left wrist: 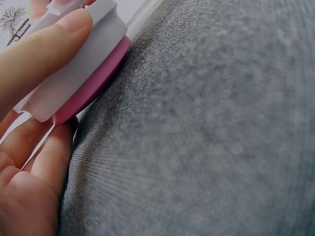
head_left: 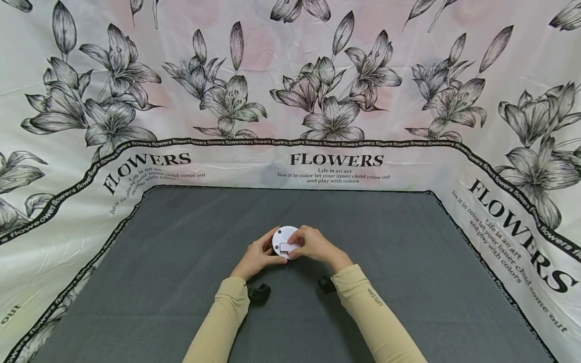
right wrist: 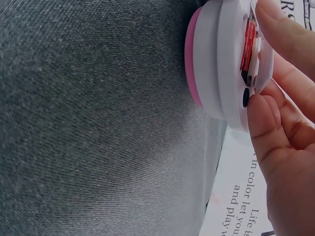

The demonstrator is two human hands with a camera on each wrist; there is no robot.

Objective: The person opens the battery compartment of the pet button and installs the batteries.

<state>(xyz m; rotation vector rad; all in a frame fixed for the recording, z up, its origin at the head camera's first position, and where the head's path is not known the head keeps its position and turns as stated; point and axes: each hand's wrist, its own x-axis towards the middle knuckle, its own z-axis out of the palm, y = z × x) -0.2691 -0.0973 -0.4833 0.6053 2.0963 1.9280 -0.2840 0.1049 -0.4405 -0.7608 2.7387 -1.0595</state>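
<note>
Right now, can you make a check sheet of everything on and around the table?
Surface: grey cloth covers the table.
Job's things: round white device with a pink band, held up on edge; a small rectangular flap on its back.
Clutter: two small black objects beside the forearms.
Hands: left hand grips the device's edge; right hand pinches at the flap.
Cables: nothing seen.
Surroundings: flower-printed backdrop with the word FLOWERS on three sides.

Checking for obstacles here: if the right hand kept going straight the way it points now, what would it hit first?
The right hand points left, its fingers already on the white round device. Beyond it, probably the left hand.
</note>
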